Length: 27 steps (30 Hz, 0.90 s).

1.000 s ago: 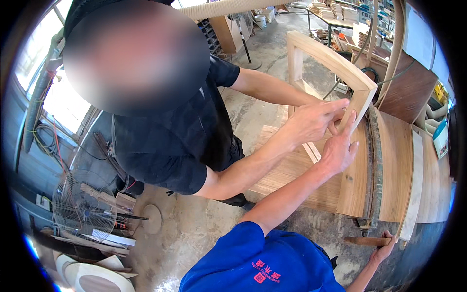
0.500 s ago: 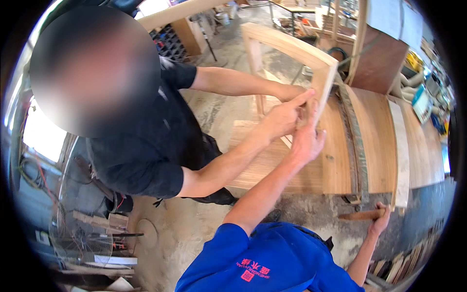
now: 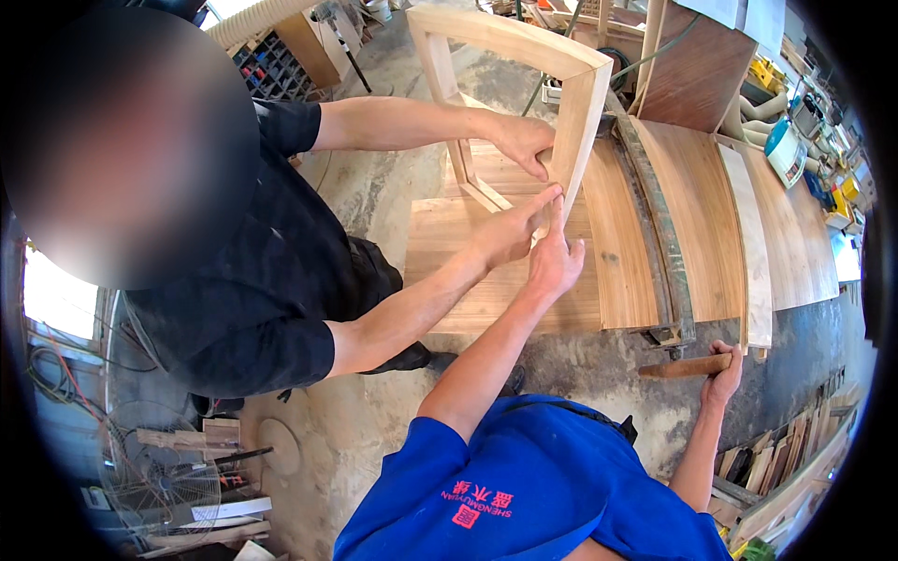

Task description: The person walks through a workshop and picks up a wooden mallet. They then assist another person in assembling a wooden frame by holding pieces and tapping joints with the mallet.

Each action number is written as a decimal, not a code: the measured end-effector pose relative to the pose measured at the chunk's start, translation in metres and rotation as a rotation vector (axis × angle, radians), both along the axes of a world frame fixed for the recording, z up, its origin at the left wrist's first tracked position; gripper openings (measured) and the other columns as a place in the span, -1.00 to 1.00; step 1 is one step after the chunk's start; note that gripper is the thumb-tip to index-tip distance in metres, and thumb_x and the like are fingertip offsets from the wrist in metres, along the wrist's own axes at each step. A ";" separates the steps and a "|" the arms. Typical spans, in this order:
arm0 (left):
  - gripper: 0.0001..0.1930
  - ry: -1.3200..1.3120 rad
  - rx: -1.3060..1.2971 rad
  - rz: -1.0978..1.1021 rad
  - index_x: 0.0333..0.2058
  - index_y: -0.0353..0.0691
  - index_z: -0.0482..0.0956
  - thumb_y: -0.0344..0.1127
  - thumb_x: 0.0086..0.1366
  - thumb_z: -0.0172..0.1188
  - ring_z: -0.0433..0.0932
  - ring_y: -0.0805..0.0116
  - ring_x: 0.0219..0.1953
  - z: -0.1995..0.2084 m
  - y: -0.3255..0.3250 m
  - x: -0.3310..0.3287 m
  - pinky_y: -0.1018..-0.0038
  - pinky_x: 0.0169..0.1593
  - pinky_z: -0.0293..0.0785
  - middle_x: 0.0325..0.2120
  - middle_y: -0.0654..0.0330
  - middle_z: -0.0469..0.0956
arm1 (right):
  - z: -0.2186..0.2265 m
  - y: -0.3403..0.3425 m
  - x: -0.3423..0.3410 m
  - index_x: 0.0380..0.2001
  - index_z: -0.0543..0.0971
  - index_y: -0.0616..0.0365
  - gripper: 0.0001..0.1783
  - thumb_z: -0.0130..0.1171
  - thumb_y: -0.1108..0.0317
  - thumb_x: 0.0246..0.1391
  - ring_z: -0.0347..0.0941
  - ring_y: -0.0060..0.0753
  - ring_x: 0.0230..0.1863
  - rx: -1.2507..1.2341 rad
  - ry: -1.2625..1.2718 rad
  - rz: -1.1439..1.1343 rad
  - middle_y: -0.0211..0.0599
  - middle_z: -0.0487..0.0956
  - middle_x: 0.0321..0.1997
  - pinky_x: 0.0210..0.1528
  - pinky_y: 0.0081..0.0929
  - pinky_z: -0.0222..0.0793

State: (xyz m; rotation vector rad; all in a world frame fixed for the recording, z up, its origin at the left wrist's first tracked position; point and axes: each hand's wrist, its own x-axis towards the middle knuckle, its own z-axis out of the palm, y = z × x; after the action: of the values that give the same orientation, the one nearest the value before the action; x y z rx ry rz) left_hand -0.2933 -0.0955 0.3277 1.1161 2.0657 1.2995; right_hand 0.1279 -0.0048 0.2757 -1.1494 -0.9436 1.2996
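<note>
Fingers of our L hand (image 3: 554,266) reach up to the wooden frame (image 3: 582,117), grip unclear; R hand (image 3: 723,379) clasps brown wood piece (image 3: 675,367). Prob. frame check; next calls for steady hold.

A woodworking workshop, shown by its wide wooden panels (image 3: 703,210), long metal bar clamp (image 3: 659,224), bare timber frame (image 3: 510,39), stacked wood strips (image 3: 778,462), ribbed hose (image 3: 257,24) and stained concrete floor (image 3: 351,435).

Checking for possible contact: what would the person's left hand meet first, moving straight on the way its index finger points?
Probably the fingertip of the co-worker's pointing hand, just ahead of the left hand; depth is unclear, so the wooden frame could come first.
</note>
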 end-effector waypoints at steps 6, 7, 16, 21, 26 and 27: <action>-0.21 -0.045 -0.100 -0.082 0.36 -0.23 0.00 -0.32 0.21 0.17 0.58 0.02 -0.43 -0.067 -0.025 0.009 0.23 -0.31 0.51 -0.50 -0.04 0.55 | -0.003 0.003 -0.002 -0.33 0.60 0.31 -0.56 -0.04 0.10 0.30 0.52 -0.30 -0.21 -0.014 0.004 -0.011 -0.16 0.63 -0.28 -0.01 -0.36 0.36; -0.28 -0.056 -0.103 -0.089 0.32 -0.27 0.11 -0.29 0.21 0.16 0.60 -0.07 -0.35 -0.080 -0.031 0.012 0.18 -0.23 0.53 -0.43 -0.11 0.57 | -0.004 0.004 -0.002 -0.34 0.60 0.31 -0.55 -0.04 0.10 0.31 0.52 -0.30 -0.21 -0.016 0.002 -0.016 -0.16 0.63 -0.28 -0.01 -0.35 0.37; -0.28 0.373 -0.733 -0.224 0.30 -0.06 0.24 -0.15 0.16 0.24 -0.05 -0.14 0.42 -0.132 -0.092 0.027 -0.29 0.32 -0.07 0.38 -0.09 -0.03 | -0.015 -0.001 -0.002 -0.43 0.57 0.29 -0.55 -0.10 0.15 0.34 0.46 -0.35 -0.23 0.051 -0.054 -0.017 -0.22 0.58 -0.32 -0.05 -0.40 0.34; -0.24 0.449 -0.772 -0.275 0.32 -0.03 0.22 -0.19 0.12 0.25 -0.11 -0.14 0.44 -0.151 -0.099 0.025 -0.31 0.32 -0.09 0.42 -0.05 -0.11 | -0.015 -0.033 -0.031 -0.44 0.54 0.27 -0.67 -0.10 0.29 0.27 0.41 -0.37 -0.26 0.222 -0.446 0.128 -0.28 0.53 -0.35 -0.05 -0.41 0.30; -0.27 0.446 -0.787 -0.311 0.33 -0.02 0.19 -0.28 0.14 0.17 -0.12 -0.10 0.45 -0.144 -0.098 0.024 -0.31 0.31 -0.04 0.43 -0.03 -0.16 | -0.031 -0.082 -0.073 -0.43 0.52 0.21 -0.85 0.01 0.38 0.14 0.40 -0.29 -0.26 0.382 -0.708 0.306 -0.26 0.52 -0.35 -0.09 -0.37 0.30; -0.27 0.452 -0.789 -0.325 0.33 -0.02 0.19 -0.30 0.15 0.15 -0.12 -0.09 0.45 -0.143 -0.098 0.024 -0.31 0.30 -0.02 0.44 -0.03 -0.17 | -0.034 -0.090 -0.082 -0.43 0.52 0.20 -0.88 0.04 0.40 0.10 0.40 -0.23 -0.23 0.461 -0.701 0.341 -0.22 0.53 -0.33 -0.07 -0.32 0.28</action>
State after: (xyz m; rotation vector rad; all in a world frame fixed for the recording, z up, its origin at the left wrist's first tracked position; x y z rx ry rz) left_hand -0.2697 -0.1938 0.1848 1.3296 2.2387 0.0268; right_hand 0.0457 -0.0950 0.2412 -1.1101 -1.9102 0.8466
